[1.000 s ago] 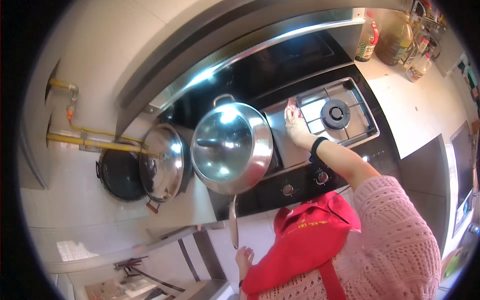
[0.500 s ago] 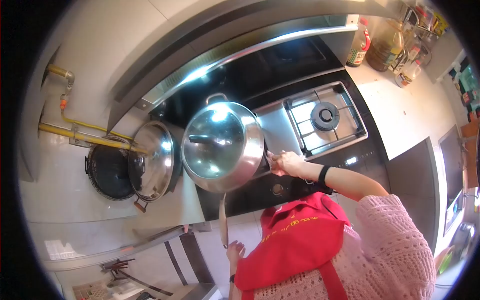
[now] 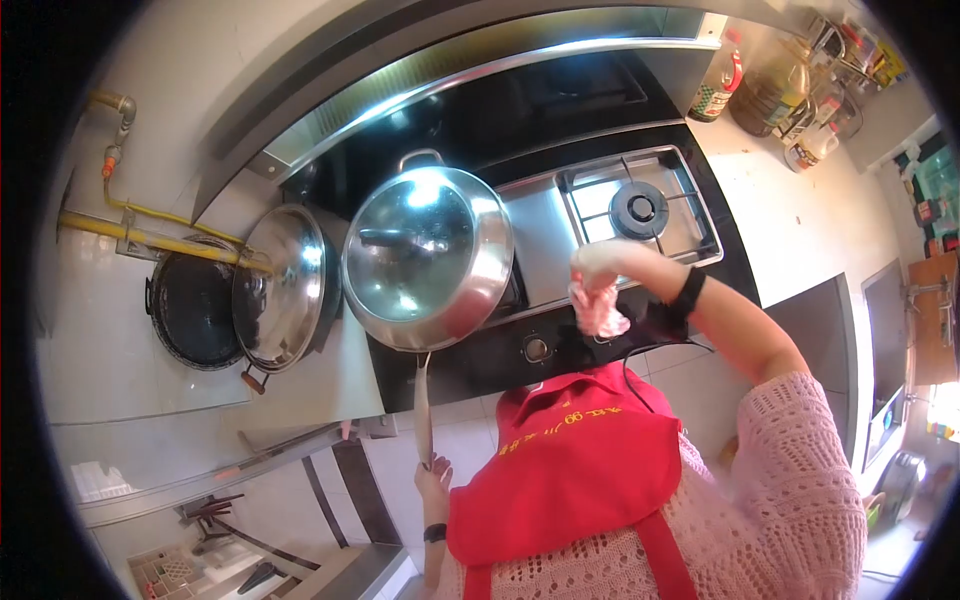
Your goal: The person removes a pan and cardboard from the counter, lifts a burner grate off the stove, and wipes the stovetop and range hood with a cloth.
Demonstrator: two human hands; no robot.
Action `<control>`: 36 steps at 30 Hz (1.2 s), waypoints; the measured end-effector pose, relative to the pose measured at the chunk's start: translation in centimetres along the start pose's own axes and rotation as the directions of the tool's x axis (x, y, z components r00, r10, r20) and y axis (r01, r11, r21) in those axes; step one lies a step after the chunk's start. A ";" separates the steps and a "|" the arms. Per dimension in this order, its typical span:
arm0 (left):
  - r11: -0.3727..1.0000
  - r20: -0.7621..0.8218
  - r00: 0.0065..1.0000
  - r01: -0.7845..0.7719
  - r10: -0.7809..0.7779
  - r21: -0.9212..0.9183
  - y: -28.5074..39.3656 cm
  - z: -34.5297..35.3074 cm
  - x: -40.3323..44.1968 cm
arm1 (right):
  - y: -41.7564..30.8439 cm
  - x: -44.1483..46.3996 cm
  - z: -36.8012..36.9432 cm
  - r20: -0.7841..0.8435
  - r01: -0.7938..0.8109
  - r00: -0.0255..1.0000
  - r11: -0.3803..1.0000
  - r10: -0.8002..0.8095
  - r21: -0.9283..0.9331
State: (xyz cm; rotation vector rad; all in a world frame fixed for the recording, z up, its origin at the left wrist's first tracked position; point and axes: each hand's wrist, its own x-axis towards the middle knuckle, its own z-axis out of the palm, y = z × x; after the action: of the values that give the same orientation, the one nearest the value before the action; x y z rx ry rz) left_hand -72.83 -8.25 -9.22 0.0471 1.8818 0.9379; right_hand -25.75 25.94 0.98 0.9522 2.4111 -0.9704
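Right grip (image 3: 598,264): closed on crumpled cloth (image 3: 602,310), wrist bent, cloth hanging at front of hob (image 3: 540,235). Left grip (image 3: 433,484): at end of pan handle (image 3: 423,410), closure indeterminable.

White worktop (image 3: 785,235) carries built-in black gas stove (image 3: 470,368), lidded steel pan (image 3: 425,262) sitting on it. Right of the pan: stove's metal grate (image 3: 607,213); farther right on worktop: red-handled bottle (image 3: 712,92), big jug (image 3: 766,92), small bottle (image 3: 812,148). Left of the pan: shiny steel pan (image 3: 283,290), dark pan (image 3: 190,308) beyond; can't tell if leaning.
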 end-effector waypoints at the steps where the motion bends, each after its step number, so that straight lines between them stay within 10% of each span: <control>1: 1.000 0.007 1.000 0.001 -0.001 -0.007 0.1 -0.1 0.2 | 1.5 1.4 -0.8 -0.056 -0.078 0.995 0.997 0.077 -0.007; 4: 1.000 0.021 1.000 0.005 -0.005 -0.020 0.5 -0.3 0.4 | 5.9 5.5 -2.6 -0.256 -0.315 0.907 0.943 0.333 0.111; 7: 0.998 0.019 1.000 0.020 -0.019 -0.058 -0.1 -0.9 0.8 | 6.7 8.1 -1.8 -0.670 -0.484 0.592 0.862 0.448 0.150; 13: 0.999 -0.051 0.999 0.005 -0.007 -0.038 -1.9 -2.8 0.0 | 3.1 11.1 3.3 -0.777 -0.212 0.450 0.898 0.439 0.384; 21: 0.994 -0.104 0.991 0.080 -0.087 -0.070 -3.7 -5.0 -1.0 | -2.6 3.0 6.2 -0.558 0.018 0.823 0.987 -0.105 -0.159; 24: 0.997 -0.078 0.994 0.071 -0.074 -0.044 -3.2 -4.8 -1.3 | 1.3 4.9 5.4 -0.606 -0.031 0.793 0.998 0.062 0.061; 25: 0.996 -0.054 0.996 0.063 -0.066 -0.058 -3.2 -4.9 -1.3 | 1.2 5.0 2.5 -0.381 0.054 0.858 0.675 0.346 0.736; 26: 0.996 -0.032 0.998 0.054 -0.057 -0.073 -3.2 -4.9 -1.2 | 1.2 5.0 -0.5 -0.104 0.148 0.805 -0.027 0.583 0.989; 27: 0.995 -0.012 0.999 0.046 -0.047 -0.085 -3.0 -5.1 -1.3 | 4.3 7.6 -0.7 -0.496 0.056 0.654 0.618 0.571 0.784; 28: 0.996 -0.029 0.998 0.051 -0.053 -0.073 -2.8 -5.1 -1.6 | 6.7 10.2 -0.4 -0.790 -0.167 0.542 0.958 0.288 0.235; 32: 0.996 -0.075 0.994 0.077 -0.080 -0.045 -2.7 -4.9 -2.3 | 7.3 14.2 -3.3 -0.817 -0.281 0.466 0.932 0.339 0.227; 36: 0.996 -0.063 0.994 0.088 -0.087 0.023 -2.8 -5.4 -3.5 | 7.4 14.8 -2.9 -0.790 -0.034 0.611 0.995 -0.051 -0.091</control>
State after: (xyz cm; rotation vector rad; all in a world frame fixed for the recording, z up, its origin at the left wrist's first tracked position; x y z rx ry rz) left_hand -74.30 -14.79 -7.13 -0.0491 1.9367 0.8640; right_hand -31.16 38.56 -8.58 1.5930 3.1281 -0.4310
